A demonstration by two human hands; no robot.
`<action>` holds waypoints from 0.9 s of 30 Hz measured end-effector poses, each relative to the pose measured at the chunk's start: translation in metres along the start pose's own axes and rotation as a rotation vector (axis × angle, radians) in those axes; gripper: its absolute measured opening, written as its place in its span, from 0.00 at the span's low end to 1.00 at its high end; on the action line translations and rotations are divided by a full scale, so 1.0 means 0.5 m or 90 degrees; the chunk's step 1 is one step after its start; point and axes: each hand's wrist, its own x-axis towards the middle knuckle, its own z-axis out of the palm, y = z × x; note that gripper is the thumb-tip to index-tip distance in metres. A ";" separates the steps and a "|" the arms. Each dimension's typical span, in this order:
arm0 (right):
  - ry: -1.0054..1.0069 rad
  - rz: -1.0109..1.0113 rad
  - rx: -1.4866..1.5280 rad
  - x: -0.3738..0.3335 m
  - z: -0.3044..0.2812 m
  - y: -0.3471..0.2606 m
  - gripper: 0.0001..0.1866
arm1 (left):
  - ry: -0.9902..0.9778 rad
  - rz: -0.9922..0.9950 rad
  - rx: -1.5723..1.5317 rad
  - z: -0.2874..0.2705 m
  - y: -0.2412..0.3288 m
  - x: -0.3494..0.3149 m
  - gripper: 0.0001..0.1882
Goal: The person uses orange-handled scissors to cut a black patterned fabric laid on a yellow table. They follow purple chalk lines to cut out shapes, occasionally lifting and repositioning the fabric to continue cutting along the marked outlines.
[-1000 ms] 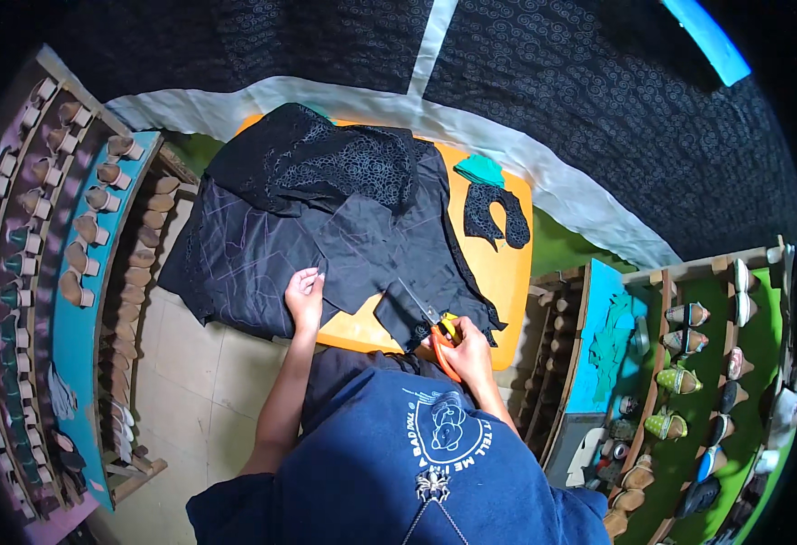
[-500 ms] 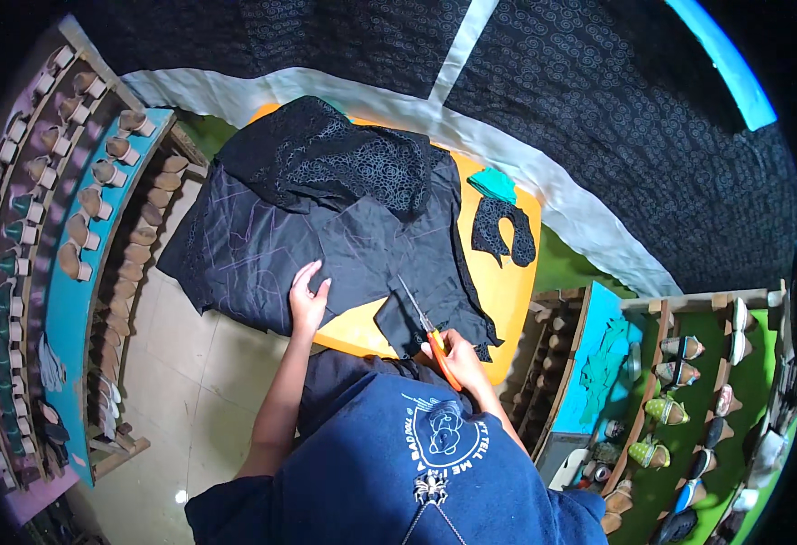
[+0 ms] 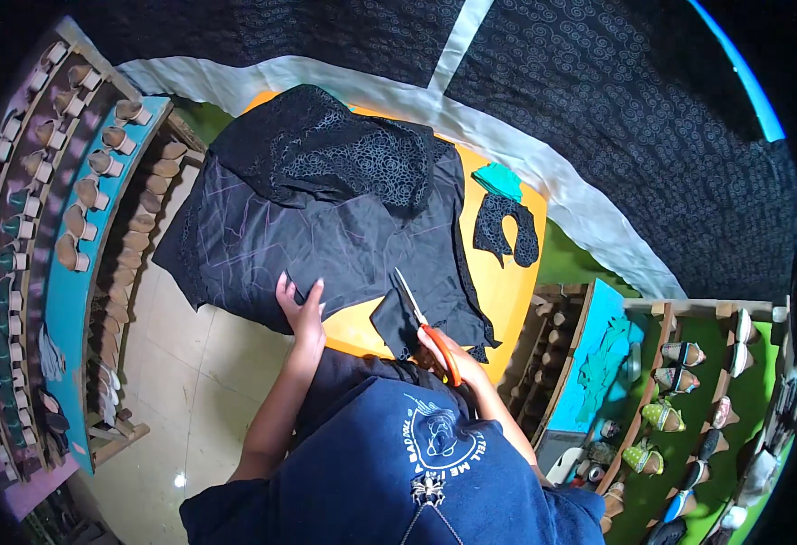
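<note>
Black cloth [image 3: 262,245] with purple lines drawn on it is spread over a yellow table [image 3: 362,327]. Black openwork lace [image 3: 353,159] lies bunched on its far part. My left hand [image 3: 303,313] rests on the cloth's near edge, thumb and fingers apart. In my right hand [image 3: 453,354] are scissors [image 3: 411,297] with orange handles, their blades pointing away from me over the cloth near a cut edge. A black corner of cloth [image 3: 394,324] lies just left of the blades. Part of my right hand's fingers is hidden behind the handles.
On the table's right lie a curved black lace piece [image 3: 524,238] and folded green cloth [image 3: 498,181]. Racks of shoes and shoe forms [image 3: 89,193] stand at left, more shoes [image 3: 662,416] at right. A blue shelf [image 3: 589,363] holds green scraps. Dark patterned fabric [image 3: 598,118] hangs behind.
My left hand has slid a little left and nearer to me along the cloth, its fingers spreading. The scissors have turned in my right hand, their handles showing more broadly.
</note>
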 end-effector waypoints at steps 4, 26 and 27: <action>0.016 0.047 0.002 0.018 0.009 -0.001 0.31 | -0.160 0.156 0.024 -0.039 -0.068 0.041 0.31; -0.037 0.125 0.088 0.118 0.021 -0.034 0.30 | -0.175 0.088 0.142 -0.012 -0.048 0.021 0.16; -0.038 0.121 0.083 0.121 0.023 -0.038 0.30 | -0.171 0.094 0.144 -0.009 -0.044 0.016 0.15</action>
